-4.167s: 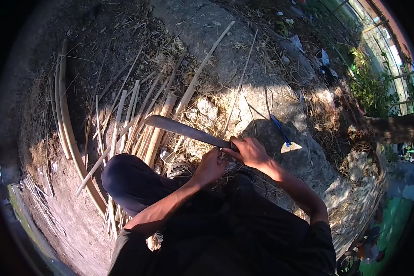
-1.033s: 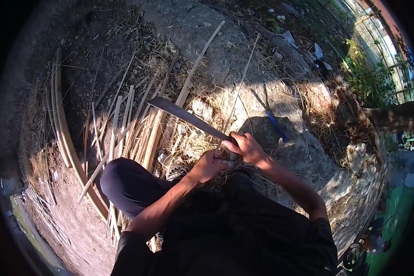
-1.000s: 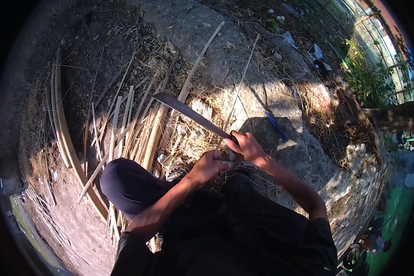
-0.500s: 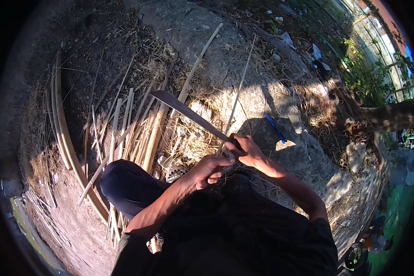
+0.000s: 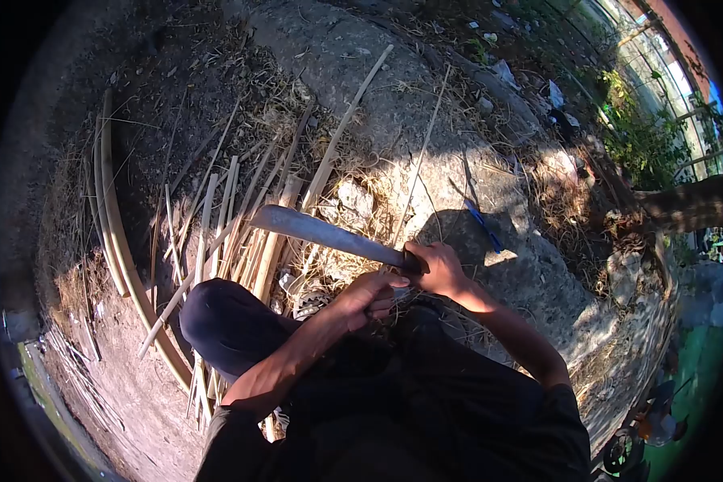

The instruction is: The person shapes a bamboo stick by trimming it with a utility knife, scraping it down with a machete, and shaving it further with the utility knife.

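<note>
My right hand (image 5: 437,267) is closed round the dark handle of a machete (image 5: 329,234), whose broad blade points left over the straw. Just left of it, my left hand (image 5: 369,294) has its fingers curled, with the thumb near the machete's handle; what it holds, if anything, is too small to make out. A long thin bamboo strip (image 5: 422,157) runs from near my hands up across the rock. Left of the blade, several split bamboo strips (image 5: 271,251) lie in a bundle beside my bent knee (image 5: 226,325).
Curved bamboo lengths (image 5: 114,217) lie at the left. A blue pen-like object (image 5: 484,225) rests on the large rock (image 5: 530,277) at the right. Green plants (image 5: 643,140) and a tree trunk (image 5: 687,205) stand at the far right.
The machete's blade has swung lower at its tip and turned so its flat side catches more light. My left hand's fingers have shifted and its thumb now reaches toward the handle.
</note>
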Demonstrator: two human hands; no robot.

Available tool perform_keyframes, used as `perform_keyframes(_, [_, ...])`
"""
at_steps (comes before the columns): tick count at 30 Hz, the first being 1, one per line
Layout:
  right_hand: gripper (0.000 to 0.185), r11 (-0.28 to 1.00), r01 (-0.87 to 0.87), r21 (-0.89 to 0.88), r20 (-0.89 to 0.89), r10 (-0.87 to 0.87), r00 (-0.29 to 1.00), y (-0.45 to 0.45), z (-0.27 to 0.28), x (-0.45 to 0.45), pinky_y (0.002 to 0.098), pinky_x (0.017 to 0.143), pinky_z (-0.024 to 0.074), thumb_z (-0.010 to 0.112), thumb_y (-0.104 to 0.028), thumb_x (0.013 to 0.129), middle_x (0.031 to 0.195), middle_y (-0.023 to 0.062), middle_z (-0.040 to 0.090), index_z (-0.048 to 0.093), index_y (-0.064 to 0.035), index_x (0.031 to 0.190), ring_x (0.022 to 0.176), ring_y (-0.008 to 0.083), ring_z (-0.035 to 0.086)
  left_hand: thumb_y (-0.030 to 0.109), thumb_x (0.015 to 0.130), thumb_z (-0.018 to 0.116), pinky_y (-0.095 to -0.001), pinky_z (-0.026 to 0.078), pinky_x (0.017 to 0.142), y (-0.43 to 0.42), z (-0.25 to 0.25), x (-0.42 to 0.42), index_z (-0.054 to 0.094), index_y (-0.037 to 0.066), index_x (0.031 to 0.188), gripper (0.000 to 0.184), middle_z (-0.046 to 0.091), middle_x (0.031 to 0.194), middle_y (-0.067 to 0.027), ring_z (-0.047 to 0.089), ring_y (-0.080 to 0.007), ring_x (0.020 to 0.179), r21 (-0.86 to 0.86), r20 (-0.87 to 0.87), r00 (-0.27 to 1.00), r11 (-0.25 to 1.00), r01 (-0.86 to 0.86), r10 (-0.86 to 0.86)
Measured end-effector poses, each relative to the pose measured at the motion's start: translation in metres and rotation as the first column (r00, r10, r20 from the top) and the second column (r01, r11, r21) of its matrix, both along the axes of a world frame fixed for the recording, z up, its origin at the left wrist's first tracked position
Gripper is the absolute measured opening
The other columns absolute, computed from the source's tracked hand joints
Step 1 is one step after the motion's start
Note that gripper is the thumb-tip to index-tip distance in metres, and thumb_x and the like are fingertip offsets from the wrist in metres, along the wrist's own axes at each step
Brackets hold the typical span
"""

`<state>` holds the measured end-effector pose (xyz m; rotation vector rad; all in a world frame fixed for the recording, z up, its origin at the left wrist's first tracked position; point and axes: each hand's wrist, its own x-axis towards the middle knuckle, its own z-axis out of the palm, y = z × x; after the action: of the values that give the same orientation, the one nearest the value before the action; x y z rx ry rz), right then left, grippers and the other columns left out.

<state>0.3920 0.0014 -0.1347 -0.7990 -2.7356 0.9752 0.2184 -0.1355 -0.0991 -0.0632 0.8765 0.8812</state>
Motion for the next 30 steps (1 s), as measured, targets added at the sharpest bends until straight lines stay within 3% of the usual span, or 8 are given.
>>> perform_keyframes(7, [0.029, 0.989, -0.139, 0.048, 0.038, 0.137, 0.99, -0.004, -0.001, 0.004, 0.0504, 0.067, 0.0545, 0.078, -0.027, 0.077, 0.072, 0.0171, 0.066, 0.062, -0.0074, 0.09, 0.074, 0.0406, 0.069, 0.02, 0.092, 0.078, -0.0236, 0.024, 0.04, -0.002, 0.011, 0.002, 0.058, 0.013, 0.09, 0.021, 0.036, 0.062, 0.0098, 0.026, -0.0021, 0.044, 0.038, -0.082, 0.992, 0.995, 0.097, -0.094])
perform_keyframes(9, [0.025, 0.985, -0.078, -0.152, 0.08, 0.091, 0.993, -0.013, 0.003, -0.005, 0.0496, 0.066, 0.055, 0.078, -0.025, 0.076, 0.073, 0.0174, 0.067, 0.064, -0.0057, 0.084, 0.074, 0.0408, 0.07, 0.018, 0.092, 0.078, -0.023, 0.024, 0.037, 0.001, 0.024, -0.002, 0.058, 0.012, 0.09, 0.021, 0.042, 0.067, 0.0089, 0.028, -0.0014, 0.043, 0.022, -0.098, 0.99, 0.994, 0.103, -0.1])
perform_keyframes(16, [0.021, 0.999, 0.041, 0.014, 0.041, -0.041, 0.998, 0.013, -0.018, -0.01, 0.0469, 0.059, 0.0545, 0.074, -0.025, 0.079, 0.066, 0.0185, 0.064, 0.065, -0.0058, 0.076, 0.067, 0.0414, 0.068, 0.014, 0.092, 0.079, -0.0226, 0.025, 0.037, -0.003, 0.012, 0.004, 0.048, 0.017, 0.08, 0.033, 0.043, 0.066, 0.0094, 0.028, -0.0008, 0.042, 0.035, -0.085, 0.995, 0.998, 0.056, -0.053])
perform_keyframes(19, [0.02, 0.989, 0.026, -0.145, 0.066, -0.017, 0.998, 0.01, 0.007, -0.011, 0.0464, 0.06, 0.0552, 0.077, -0.023, 0.078, 0.068, 0.0189, 0.066, 0.067, -0.0055, 0.079, 0.068, 0.04, 0.069, 0.014, 0.093, 0.078, -0.0225, 0.026, 0.038, -0.007, -0.001, 0.004, 0.043, 0.018, 0.078, 0.039, 0.042, 0.066, 0.0093, 0.027, -0.0006, 0.043, 0.027, -0.066, 0.996, 0.998, 0.058, -0.056])
perform_keyframes(21, [0.02, 0.99, -0.006, -0.144, 0.086, 0.018, 0.996, 0.005, -0.002, -0.008, 0.0462, 0.061, 0.0542, 0.076, -0.022, 0.078, 0.066, 0.0187, 0.064, 0.066, -0.0045, 0.079, 0.065, 0.0395, 0.067, 0.015, 0.092, 0.079, -0.0218, 0.027, 0.04, -0.005, 0.006, 0.002, 0.046, 0.017, 0.079, 0.036, 0.041, 0.066, 0.0091, 0.026, -0.0007, 0.044, 0.021, -0.055, 0.996, 0.997, 0.07, -0.068])
perform_keyframes(24, [0.022, 0.989, -0.137, 0.063, -0.122, 0.143, 0.982, -0.003, -0.012, -0.001, 0.0486, 0.064, 0.0513, 0.075, -0.022, 0.076, 0.067, 0.0187, 0.062, 0.064, -0.0027, 0.08, 0.066, 0.0403, 0.065, 0.02, 0.095, 0.077, -0.0212, 0.026, 0.041, -0.003, 0.012, 0.001, 0.049, 0.016, 0.083, 0.031, 0.039, 0.065, 0.0093, 0.026, -0.0006, 0.045, 0.017, -0.045, 0.993, 0.993, 0.113, -0.113])
perform_keyframes(28, [0.021, 0.991, -0.11, -0.076, -0.008, 0.11, 0.994, 0.001, -0.007, -0.001, 0.0483, 0.065, 0.0522, 0.076, -0.021, 0.075, 0.071, 0.0195, 0.064, 0.065, -0.0037, 0.08, 0.07, 0.0403, 0.067, 0.027, 0.098, 0.074, -0.0226, 0.027, 0.041, -0.001, 0.013, 0.005, 0.05, 0.015, 0.088, 0.029, 0.037, 0.065, 0.0096, 0.026, -0.0016, 0.046, 0.019, -0.081, 0.995, 0.998, 0.066, -0.064])
perform_keyframes(30, [0.019, 0.993, -0.061, -0.102, 0.015, 0.062, 0.998, -0.001, -0.007, -0.002, 0.0477, 0.064, 0.0532, 0.076, -0.02, 0.074, 0.071, 0.0199, 0.065, 0.066, -0.0048, 0.08, 0.071, 0.0403, 0.068, 0.033, 0.101, 0.069, -0.0239, 0.029, 0.042, -0.002, 0.005, 0.008, 0.05, 0.012, 0.097, 0.029, 0.038, 0.066, 0.0091, 0.028, -0.0026, 0.047, 0.124, -0.144, 0.988, 0.99, 0.067, -0.048])
